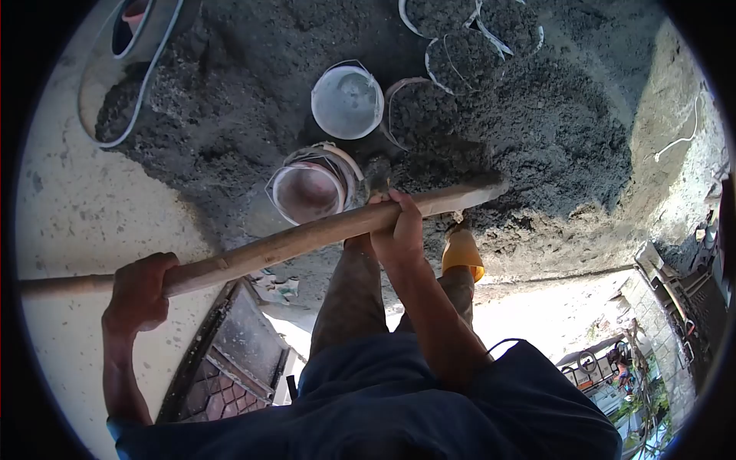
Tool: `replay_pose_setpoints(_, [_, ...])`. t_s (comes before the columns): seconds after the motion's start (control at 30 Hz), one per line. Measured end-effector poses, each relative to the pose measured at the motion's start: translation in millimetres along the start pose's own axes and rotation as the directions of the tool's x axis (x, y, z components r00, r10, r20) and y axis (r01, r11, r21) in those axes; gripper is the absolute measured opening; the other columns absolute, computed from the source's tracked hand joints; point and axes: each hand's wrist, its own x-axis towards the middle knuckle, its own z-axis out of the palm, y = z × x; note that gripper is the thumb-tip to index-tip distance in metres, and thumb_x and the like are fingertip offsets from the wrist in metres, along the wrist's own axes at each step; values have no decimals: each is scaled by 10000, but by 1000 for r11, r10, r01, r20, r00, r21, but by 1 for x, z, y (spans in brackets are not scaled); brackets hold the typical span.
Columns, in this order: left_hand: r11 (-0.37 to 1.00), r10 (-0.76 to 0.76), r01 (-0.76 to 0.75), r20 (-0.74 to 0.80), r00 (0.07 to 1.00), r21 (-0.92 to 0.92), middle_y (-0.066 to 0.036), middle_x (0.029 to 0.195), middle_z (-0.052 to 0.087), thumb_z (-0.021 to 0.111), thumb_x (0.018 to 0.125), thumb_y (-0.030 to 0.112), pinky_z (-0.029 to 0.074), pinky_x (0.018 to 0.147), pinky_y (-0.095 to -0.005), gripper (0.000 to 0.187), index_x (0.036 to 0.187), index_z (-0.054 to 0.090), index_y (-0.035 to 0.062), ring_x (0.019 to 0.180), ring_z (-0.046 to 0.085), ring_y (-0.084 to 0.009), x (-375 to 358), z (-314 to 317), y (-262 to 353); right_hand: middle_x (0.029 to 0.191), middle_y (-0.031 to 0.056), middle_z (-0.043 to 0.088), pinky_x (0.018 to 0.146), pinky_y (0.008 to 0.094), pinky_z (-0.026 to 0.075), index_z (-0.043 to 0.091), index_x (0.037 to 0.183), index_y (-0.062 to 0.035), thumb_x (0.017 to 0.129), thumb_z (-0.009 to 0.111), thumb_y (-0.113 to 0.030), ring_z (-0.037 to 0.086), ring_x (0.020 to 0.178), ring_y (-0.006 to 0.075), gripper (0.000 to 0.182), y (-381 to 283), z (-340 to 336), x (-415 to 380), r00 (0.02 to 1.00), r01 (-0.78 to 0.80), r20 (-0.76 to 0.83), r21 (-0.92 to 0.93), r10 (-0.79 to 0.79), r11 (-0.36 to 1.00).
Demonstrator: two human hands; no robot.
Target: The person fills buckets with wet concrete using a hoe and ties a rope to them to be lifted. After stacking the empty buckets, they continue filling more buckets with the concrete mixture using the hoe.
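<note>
1. Wooden handle (291, 241) runs across the middle of the frame, from the left edge up to the right, where its far end sinks into the grey sand pile (537, 130); the tool's head is hidden in the sand, so I cannot tell what kind it is.
2. Left hand (138, 295) sits at lower left of the frame; its fingers are wrapped tight around the near part of the handle, with the forearm dropping straight down below it.
3. Right hand (395, 226) is closed around the handle near the centre of the frame, fingers curled over the top; its arm runs down to the blue clothing (399, 406) at the bottom.
4. Pink-lined bucket (310, 188) stands just above the handle, close beside the right hand; its mouth is open towards the camera.
5. White bucket (346, 100) stands higher, at upper centre, on the sand.
6. Sand-filled buckets (464, 57) cluster at the top, right of the white one; they are filled to the rim.
7. Yellow boot (462, 253) shows just below the handle's far end, at the edge of the pile.
8. Metal grate (230, 360) lies at lower centre-left on the pale concrete ground (69, 207), below the handle.
</note>
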Motion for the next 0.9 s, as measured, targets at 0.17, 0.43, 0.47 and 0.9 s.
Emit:
replay_pose_setpoints(0.17, [996, -17, 47, -376, 926, 70, -152, 858, 563, 526, 582, -106, 455, 706, -417, 332, 871, 550, 57, 873, 551, -387, 45, 39, -186, 877, 45, 570, 741, 316, 435, 508, 933, -99, 834, 602, -69, 582, 881, 209, 140, 113, 62, 18, 933, -310, 190, -5, 305, 951])
replay_pose_setpoints(0.43, [990, 64, -108, -389, 919, -91, -138, 817, 517, 493, 546, -94, 440, 696, -391, 348, 861, 513, 53, 811, 526, -373, 44, 129, -180, 867, 43, 598, 855, 329, 400, 576, 879, -82, 761, 646, -30, 562, 922, 162, 147, 123, 12, 15, 949, -215, 213, -104, 233, 971])
replay_pose_setpoints(0.47, [976, 84, -153, -374, 924, -158, -133, 817, 515, 501, 541, -87, 438, 701, -401, 354, 864, 512, 56, 824, 522, -372, 42, 152, -168, 876, 38, 598, 846, 329, 403, 567, 869, -89, 760, 632, -25, 562, 925, 171, 142, 104, -1, 0, 949, -223, 195, -139, 248, 965])
replay_pose_setpoints(0.9, [440, 723, -510, -46, 690, -739, -234, 972, 610, 691, 687, 183, 468, 806, -441, 537, 1148, 477, 12, 950, 592, -385, 139, 207, 398, 665, 50, 500, 608, 321, 465, 501, 807, -59, 825, 511, -111, 519, 619, 185, 56, -421, -94, 6, 804, 556, 121, -503, -582, 662])
